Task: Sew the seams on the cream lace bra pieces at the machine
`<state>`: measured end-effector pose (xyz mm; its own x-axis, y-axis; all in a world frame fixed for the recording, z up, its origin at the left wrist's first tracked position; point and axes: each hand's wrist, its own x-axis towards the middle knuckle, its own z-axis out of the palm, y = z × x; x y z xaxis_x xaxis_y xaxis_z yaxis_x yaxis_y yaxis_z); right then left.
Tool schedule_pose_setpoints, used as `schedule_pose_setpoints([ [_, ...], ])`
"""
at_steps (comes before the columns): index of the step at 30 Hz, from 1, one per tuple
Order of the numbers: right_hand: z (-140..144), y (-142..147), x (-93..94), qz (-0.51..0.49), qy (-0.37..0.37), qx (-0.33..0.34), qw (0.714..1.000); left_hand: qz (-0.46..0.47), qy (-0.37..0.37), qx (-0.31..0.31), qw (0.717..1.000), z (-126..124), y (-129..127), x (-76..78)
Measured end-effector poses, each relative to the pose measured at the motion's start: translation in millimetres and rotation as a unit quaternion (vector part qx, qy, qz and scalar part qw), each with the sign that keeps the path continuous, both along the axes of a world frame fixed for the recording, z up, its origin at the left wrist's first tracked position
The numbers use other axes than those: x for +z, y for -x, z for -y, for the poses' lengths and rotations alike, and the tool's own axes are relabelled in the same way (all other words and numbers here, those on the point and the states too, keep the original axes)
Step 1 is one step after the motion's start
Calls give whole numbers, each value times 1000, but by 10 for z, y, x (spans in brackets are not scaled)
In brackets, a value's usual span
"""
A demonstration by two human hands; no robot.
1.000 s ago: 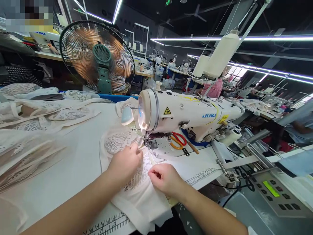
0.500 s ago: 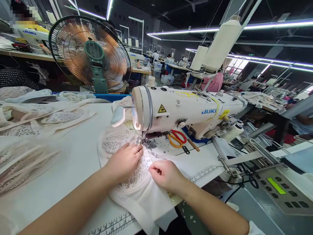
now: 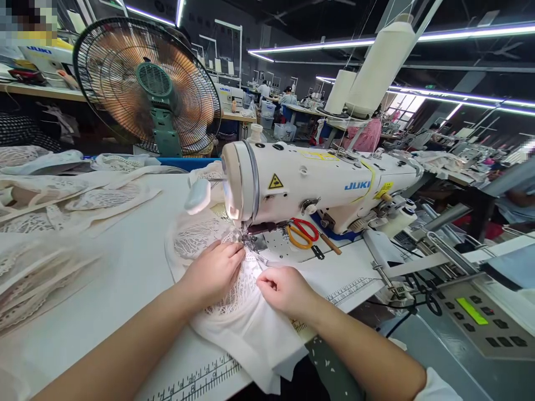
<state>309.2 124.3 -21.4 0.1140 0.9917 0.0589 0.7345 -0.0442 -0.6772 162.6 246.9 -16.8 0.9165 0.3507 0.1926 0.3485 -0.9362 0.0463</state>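
the white lace garment (image 3: 246,312) is lying on the bench (image 3: 134,245), at the presser foot of the sewing machine (image 3: 301,178). the left hand (image 3: 213,273) is pressing flattened on it, the right hand (image 3: 284,289) pinching its edge; they're seemingly guiding stitching, the next move probably calling for even feeding.

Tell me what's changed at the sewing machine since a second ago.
The left hand has flattened onto the lace garment, whose near end has slid slightly right, uncovering more ruler marks. Neither hand has left the garment; the right hand stays closed at its edge. The scissors and sewing machine stay put, though the camera view shifted.
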Motion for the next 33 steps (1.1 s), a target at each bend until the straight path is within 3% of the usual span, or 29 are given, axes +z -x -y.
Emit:
schedule_pose_setpoints([
  [6, -49, -12, 29, 65, -1, 25, 998, -5, 5, 34, 999, -84, -2, -1],
  [11, 5, -42, 107, 160, 30, 42, 986, -20, -10, 95, 995, -47, 59, 127],
  [17, 137, -123, 86, 230, 5, 118, 966, -148, 65, 178, 971, 152, 140, 302],
  [23, 79, -179, 54, 207, -16, 124, 970, -187, 136, 194, 953, 93, 142, 247],
  [29, -54, -116, 218, 292, 104, 110, 944, -161, 129, 174, 963, -126, 172, 186],
  [33, -138, -77, 270, 310, 129, 94, 937, -115, 114, 160, 974, -245, 188, 132],
])
